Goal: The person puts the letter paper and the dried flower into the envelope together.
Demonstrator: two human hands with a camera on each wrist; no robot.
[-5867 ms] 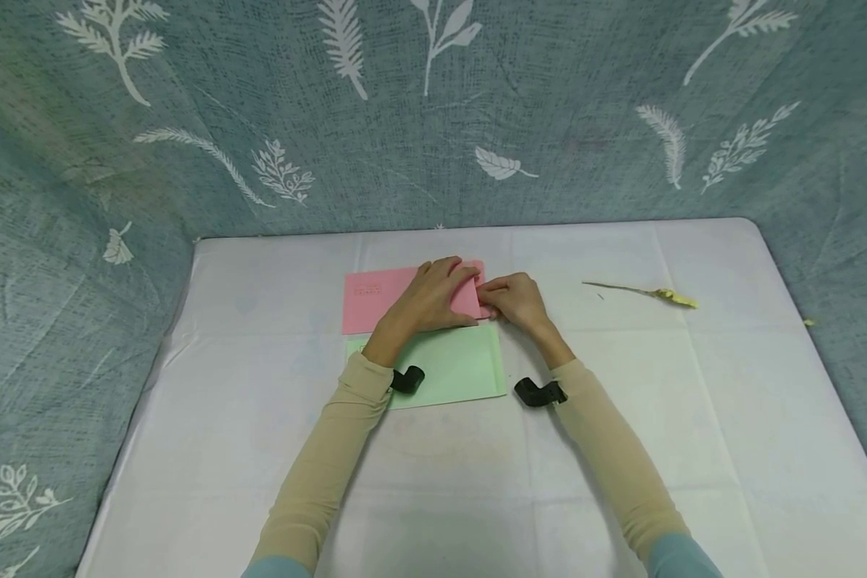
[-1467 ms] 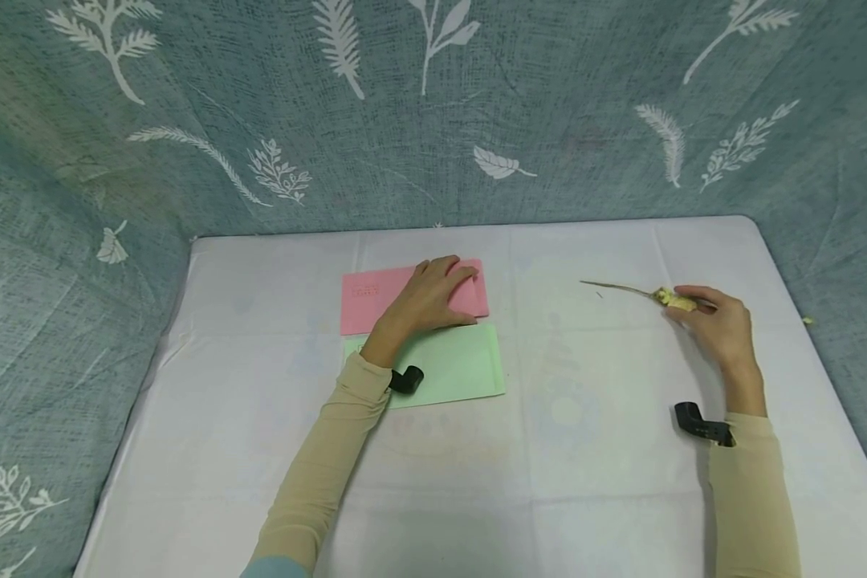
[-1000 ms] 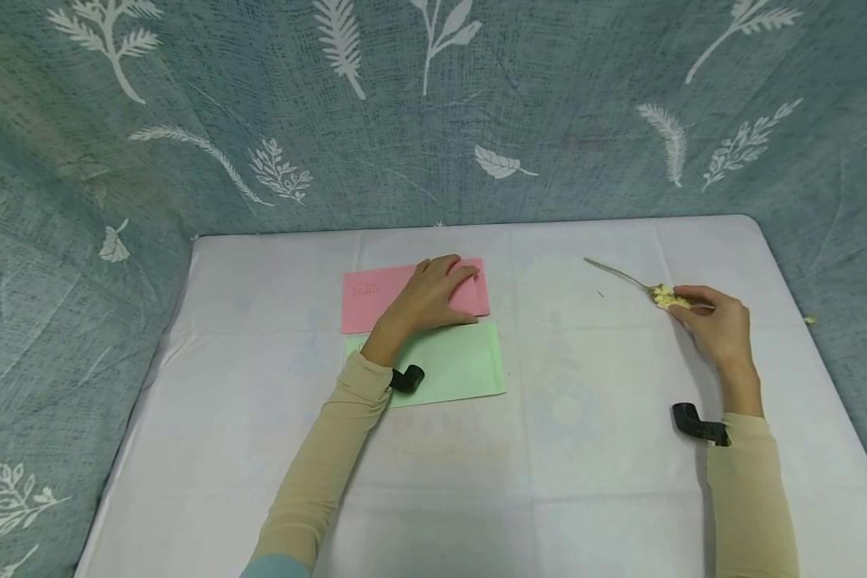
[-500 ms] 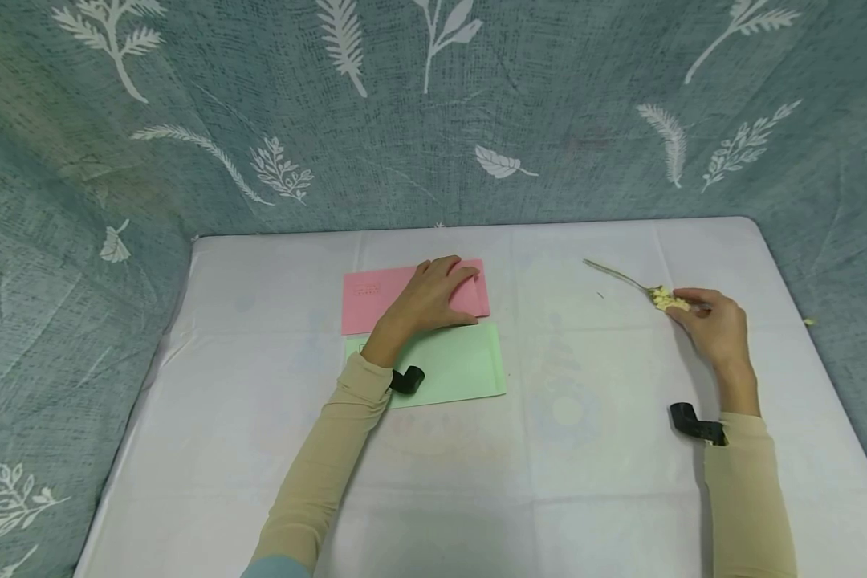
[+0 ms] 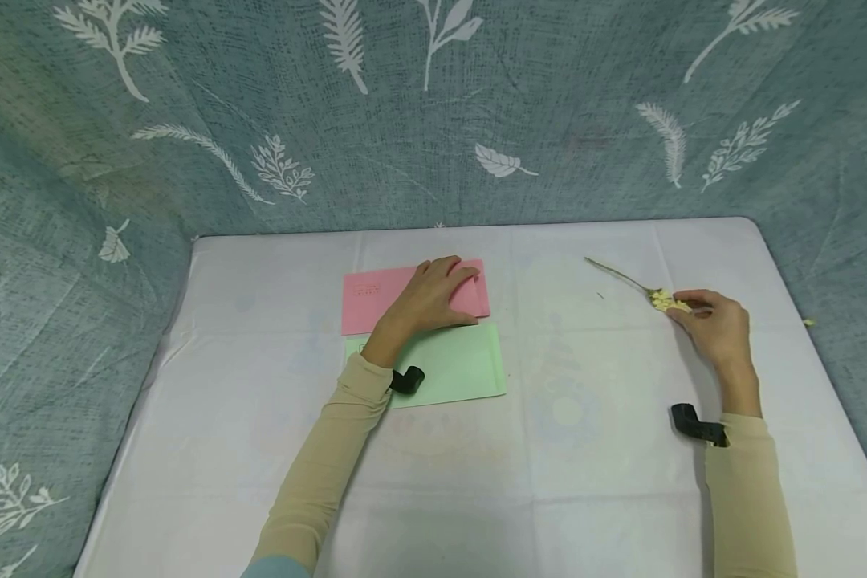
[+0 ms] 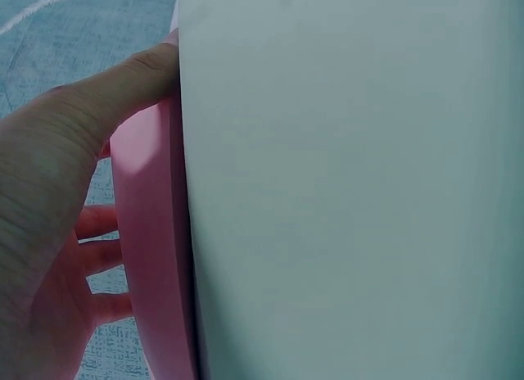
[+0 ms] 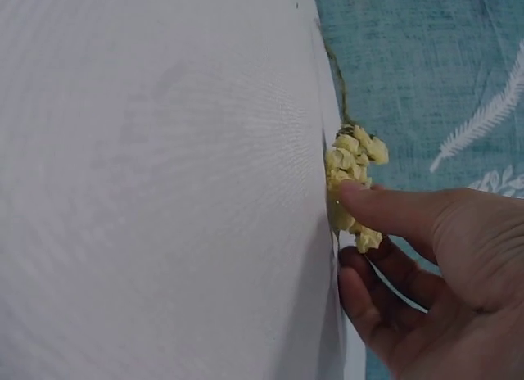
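In the head view a pink envelope [image 5: 374, 299], with small print at its left end, lies at the far middle of the table. A pale green envelope [image 5: 455, 365] lies right in front of it. My left hand [image 5: 428, 297] rests spread over the pink envelope's right half, thumb near the close edge, fingertips toward the far edge. The left wrist view shows that thumb against the pink side, with the pale green surface filling the right. At the right of the table, my right hand [image 5: 718, 325] pinches the yellow head of a dried-looking flower [image 7: 348, 163] between thumb and fingers; its thin stem points away leftward.
A white cloth [image 5: 592, 482] covers the table. Blue-green fabric [image 5: 571, 104] with white leaf prints hangs behind and at both sides. A tiny dark bit [image 5: 600, 295] lies below the flower's stem. Black cameras sit at both wrists.
My right hand has left the pink envelope's right end and gone right to the flower, which it now pinches. The stem's tip has swung away from me. My left hand has stayed put.
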